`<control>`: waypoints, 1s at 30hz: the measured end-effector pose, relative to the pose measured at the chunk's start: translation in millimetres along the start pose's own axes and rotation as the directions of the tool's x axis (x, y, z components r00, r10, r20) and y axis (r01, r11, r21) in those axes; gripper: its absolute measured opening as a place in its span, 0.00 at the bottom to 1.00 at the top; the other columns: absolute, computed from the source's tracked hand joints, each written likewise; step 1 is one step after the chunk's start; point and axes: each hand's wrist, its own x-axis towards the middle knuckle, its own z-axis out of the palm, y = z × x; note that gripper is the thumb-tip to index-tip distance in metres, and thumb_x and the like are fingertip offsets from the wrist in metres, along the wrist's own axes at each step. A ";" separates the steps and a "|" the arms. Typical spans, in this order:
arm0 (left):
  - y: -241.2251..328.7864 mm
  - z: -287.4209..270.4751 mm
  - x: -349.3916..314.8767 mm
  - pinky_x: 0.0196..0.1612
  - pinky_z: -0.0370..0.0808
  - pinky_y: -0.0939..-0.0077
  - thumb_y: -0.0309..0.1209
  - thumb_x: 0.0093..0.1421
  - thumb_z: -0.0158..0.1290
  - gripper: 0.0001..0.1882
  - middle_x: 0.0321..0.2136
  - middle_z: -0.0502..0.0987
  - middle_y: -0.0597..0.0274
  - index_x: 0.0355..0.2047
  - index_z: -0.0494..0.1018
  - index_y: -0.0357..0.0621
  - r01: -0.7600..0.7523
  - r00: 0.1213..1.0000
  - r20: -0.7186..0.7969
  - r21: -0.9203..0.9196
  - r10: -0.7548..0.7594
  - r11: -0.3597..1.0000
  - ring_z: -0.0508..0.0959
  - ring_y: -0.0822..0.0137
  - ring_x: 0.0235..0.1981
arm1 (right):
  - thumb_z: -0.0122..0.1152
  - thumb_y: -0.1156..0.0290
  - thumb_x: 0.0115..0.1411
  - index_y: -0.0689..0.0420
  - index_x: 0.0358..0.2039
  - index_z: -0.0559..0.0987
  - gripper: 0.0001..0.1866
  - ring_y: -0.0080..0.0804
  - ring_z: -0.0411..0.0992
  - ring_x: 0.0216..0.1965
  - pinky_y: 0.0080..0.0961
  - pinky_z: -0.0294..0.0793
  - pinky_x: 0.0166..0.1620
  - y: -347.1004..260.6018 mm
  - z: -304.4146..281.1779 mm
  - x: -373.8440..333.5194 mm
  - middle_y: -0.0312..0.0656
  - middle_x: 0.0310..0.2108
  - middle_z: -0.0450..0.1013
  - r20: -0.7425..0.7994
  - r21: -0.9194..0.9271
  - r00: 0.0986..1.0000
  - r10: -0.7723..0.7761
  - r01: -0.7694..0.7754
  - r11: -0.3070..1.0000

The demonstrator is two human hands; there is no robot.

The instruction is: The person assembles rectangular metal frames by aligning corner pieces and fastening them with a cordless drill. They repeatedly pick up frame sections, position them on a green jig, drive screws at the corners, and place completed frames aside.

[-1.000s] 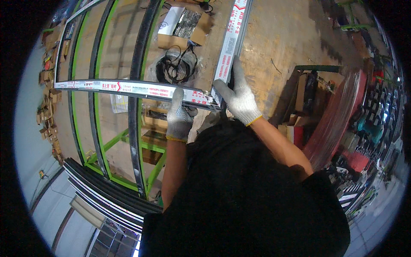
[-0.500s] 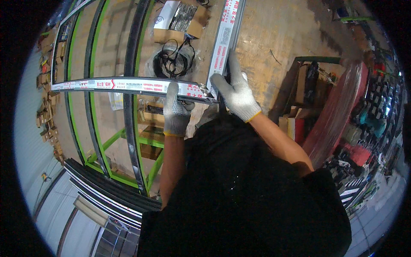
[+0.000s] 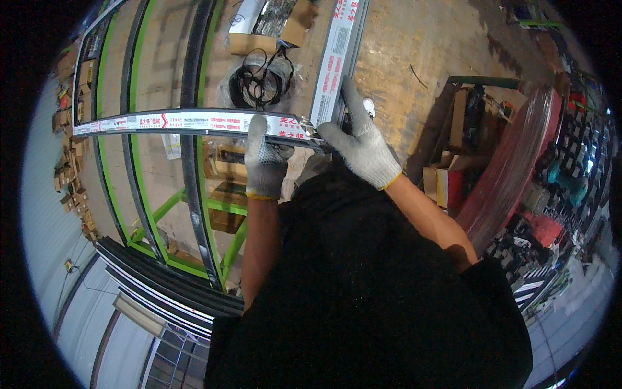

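Observation:
Both my hands wear white knit gloves with yellow cuffs. My left hand (image 3: pixel 264 163) is closed round the near profile bar (image 3: pixel 210 122) of a large rectangular frame, thumb on top and fingers beneath. That bar is dark-edged, with a white and red printed film on its face. My right hand (image 3: pixel 366 152) grips the lower end of the right-hand profile bar (image 3: pixel 333 61), thumb on the near side and fingers along its outer edge. The two bars meet at an angled corner between my hands, where a narrow gap shows. Part of the joint is hidden by my right thumb.
Dark rails with green edges (image 3: pixel 192 162) run under the frame. Beyond it lie a coil of black cable (image 3: pixel 260 87) and an open carton (image 3: pixel 299 26). At right stand a film-wrapped red stack (image 3: pixel 515 155) and boxes. Long dark profiles (image 3: pixel 168 285) lie lower left.
The near bar has shifted slightly left and away from me, and the gap at the corner looks wider. Both hands keep their grip; my right hand has moved slightly right and nearer me.

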 end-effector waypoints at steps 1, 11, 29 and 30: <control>0.0 -0.1 -0.4 0.34 0.76 0.78 0.52 0.69 0.58 0.21 0.34 0.80 0.64 0.44 0.76 0.46 0.009 1.000 0.014 0.009 -0.009 1.000 0.80 0.71 0.34 | 0.64 0.72 0.66 0.68 0.77 0.45 0.48 0.41 0.51 0.76 0.32 0.50 0.75 0.2 0.2 -0.1 0.61 0.75 0.53 -0.005 -0.009 1.000 -0.020 0.020 1.000; -0.7 -6.3 4.2 0.31 0.74 0.80 0.51 0.72 0.52 0.20 0.34 0.79 0.63 0.43 0.76 0.45 -0.034 0.995 0.098 0.053 0.029 0.998 0.79 0.71 0.32 | 0.64 0.70 0.67 0.69 0.77 0.44 0.48 0.42 0.56 0.75 0.32 0.52 0.74 0.8 -1.3 3.9 0.62 0.73 0.55 0.038 -0.016 0.997 -0.062 0.063 0.998; -1.1 -17.3 3.8 0.44 0.81 0.65 0.60 0.69 0.53 0.29 0.35 0.82 0.60 0.44 0.78 0.43 0.067 0.968 0.237 0.056 -0.078 0.996 0.83 0.64 0.37 | 0.64 0.72 0.67 0.64 0.78 0.41 0.50 0.44 0.59 0.74 0.36 0.59 0.72 -8.6 1.5 0.5 0.62 0.72 0.60 0.081 -0.225 0.993 -0.081 0.097 0.969; -3.5 -16.0 1.2 0.41 0.82 0.62 0.57 0.70 0.53 0.28 0.34 0.82 0.61 0.46 0.77 0.42 -0.033 0.984 0.174 0.035 0.027 0.999 0.83 0.64 0.35 | 0.65 0.71 0.66 0.64 0.78 0.43 0.50 0.45 0.61 0.73 0.37 0.60 0.71 -10.4 -1.7 1.5 0.62 0.71 0.62 0.095 -0.239 0.994 -0.059 0.080 0.968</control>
